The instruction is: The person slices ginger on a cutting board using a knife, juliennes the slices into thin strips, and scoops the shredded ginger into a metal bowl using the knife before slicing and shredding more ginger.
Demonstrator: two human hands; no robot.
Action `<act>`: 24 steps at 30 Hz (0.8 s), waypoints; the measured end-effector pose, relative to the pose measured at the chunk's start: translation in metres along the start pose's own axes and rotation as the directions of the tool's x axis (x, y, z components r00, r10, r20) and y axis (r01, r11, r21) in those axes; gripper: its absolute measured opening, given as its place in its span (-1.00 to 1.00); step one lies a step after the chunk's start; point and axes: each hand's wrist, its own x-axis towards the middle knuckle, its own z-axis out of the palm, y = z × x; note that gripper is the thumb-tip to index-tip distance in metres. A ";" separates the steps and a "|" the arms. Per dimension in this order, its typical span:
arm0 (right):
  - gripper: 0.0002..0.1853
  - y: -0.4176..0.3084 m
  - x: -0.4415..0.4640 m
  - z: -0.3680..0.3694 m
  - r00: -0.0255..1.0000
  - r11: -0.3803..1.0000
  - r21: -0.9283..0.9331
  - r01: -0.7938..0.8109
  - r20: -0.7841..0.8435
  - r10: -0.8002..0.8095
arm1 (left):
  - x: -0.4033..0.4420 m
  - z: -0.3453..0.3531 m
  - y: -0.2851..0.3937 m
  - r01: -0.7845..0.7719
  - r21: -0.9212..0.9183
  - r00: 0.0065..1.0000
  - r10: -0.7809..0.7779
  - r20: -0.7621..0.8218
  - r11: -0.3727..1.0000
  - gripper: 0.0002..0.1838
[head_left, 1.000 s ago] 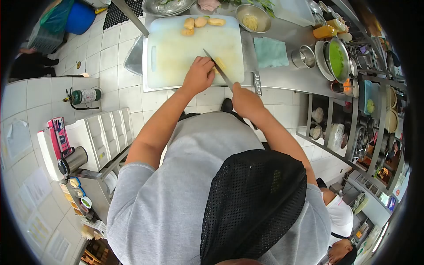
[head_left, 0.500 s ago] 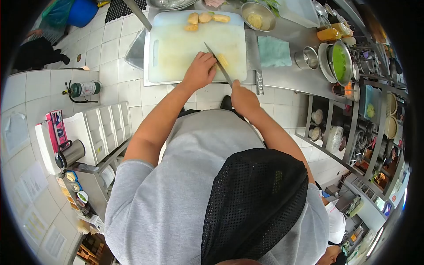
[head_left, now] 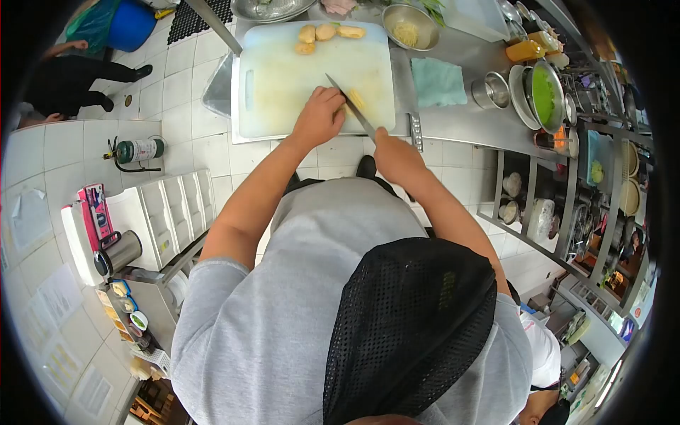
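My right hand [head_left: 398,157] is closed round the handle of a long kitchen knife [head_left: 360,115], whose blade slants up and left over the white cutting board [head_left: 276,85]. Against the blade's left side, my left hand [head_left: 320,117] is curled down on the board, pressing a yellow piece that looks like ginger, mostly hidden under the fingers. Thin yellow cut strips [head_left: 356,97] lie just right of the blade. Several peeled, ginger-like pieces [head_left: 326,32] rest at the board's far edge. Pale shreds fill the bottom of a metal bowl [head_left: 432,35] beyond the board's right corner.
A folded green cloth [head_left: 438,81] lies right of the board, near a steel pot [head_left: 490,91] and a bowl of green food [head_left: 544,98]. Another metal handle [head_left: 416,134] sticks out at the counter's front edge. One person in dark trousers [head_left: 60,81] is at far left.
The knife and both hands keep almost the same place on the board. At far left the other person has come further into view, legs stretched right. The whole view has shifted slightly.
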 end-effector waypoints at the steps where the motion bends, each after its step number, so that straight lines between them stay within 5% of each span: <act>1: -0.77 0.000 -0.005 0.002 0.999 1.000 0.008 -0.025 0.021 0.025 | 0.000 0.000 0.000 0.008 0.009 1.000 -0.008 0.007 1.000 -0.80; 15: -0.75 0.014 0.012 0.044 0.997 0.999 0.051 0.007 -0.083 -0.003 | -0.001 0.001 0.000 -0.039 0.019 0.999 0.040 -0.037 0.999 -0.85; 24: -0.76 0.005 0.004 0.031 1.000 0.999 0.041 -0.020 -0.014 0.021 | -0.001 0.000 0.002 -0.039 0.042 0.999 0.040 -0.030 0.998 -0.88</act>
